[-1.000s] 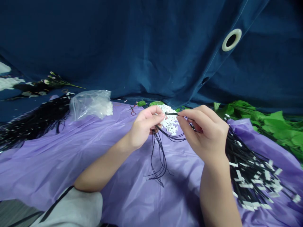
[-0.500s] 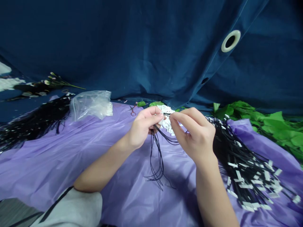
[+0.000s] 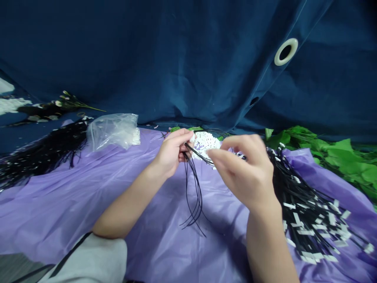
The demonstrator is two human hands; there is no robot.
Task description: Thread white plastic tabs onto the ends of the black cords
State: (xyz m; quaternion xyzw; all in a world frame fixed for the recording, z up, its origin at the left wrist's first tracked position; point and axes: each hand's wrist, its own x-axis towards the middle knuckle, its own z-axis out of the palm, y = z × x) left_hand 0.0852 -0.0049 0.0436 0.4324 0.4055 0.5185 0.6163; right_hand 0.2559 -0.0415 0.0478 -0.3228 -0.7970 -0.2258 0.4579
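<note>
My left hand (image 3: 170, 154) is closed in a pinch on a bunch of thin black cords (image 3: 194, 188), which hang down onto the purple sheet (image 3: 73, 188), and on a small white piece at its fingertips. Just to its right my right hand (image 3: 244, 169) is blurred by motion, its thumb and forefinger drawn together near one cord; whether it grips that cord is unclear. Behind both hands lies a heap of small white tubes (image 3: 206, 142).
A large bundle of black cords with white tags (image 3: 306, 212) lies at the right. Another dark bundle (image 3: 38, 153) and a clear plastic bag (image 3: 113, 129) lie at the left. Green leaves (image 3: 330, 153) sit at the far right. A dark blue curtain with a grommet (image 3: 285, 51) hangs behind.
My left hand has risen slightly and shifted left with the cords. My right hand has pulled away from it to the right and now appears blurred.
</note>
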